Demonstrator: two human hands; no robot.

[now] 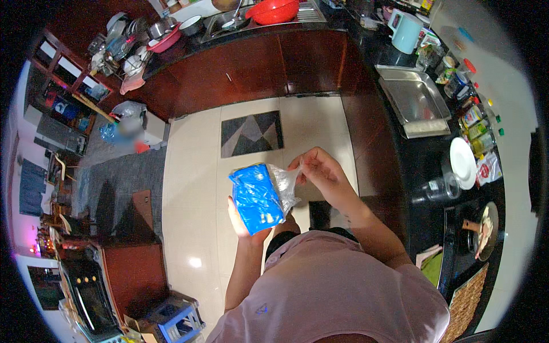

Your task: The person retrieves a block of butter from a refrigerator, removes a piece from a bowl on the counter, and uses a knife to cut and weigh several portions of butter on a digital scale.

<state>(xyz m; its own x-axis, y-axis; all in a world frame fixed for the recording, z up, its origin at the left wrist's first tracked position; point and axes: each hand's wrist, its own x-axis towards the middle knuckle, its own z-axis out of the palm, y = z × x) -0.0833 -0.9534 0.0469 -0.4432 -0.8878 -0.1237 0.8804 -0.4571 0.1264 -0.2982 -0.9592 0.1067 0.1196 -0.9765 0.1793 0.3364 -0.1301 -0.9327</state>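
A blue rectangular packet [255, 194] in clear plastic rests in my left hand [239, 220], which grips it from beneath and from its left side. The loose end of a clear plastic bag [284, 182] stretches from the packet's right side. My right hand [317, 168] pinches that plastic between thumb and fingers, pulling it up and to the right. What lies inside the packet cannot be made out. Both hands are above the tiled floor, in front of my body.
On the right counter are a steel tray [414, 94], a white plate [462, 163], a clear container [444, 187] and a pan [486, 231] on the stove. A red basin [274, 11] sits by the far sink. A blue stool [178, 320] stands at the lower left.
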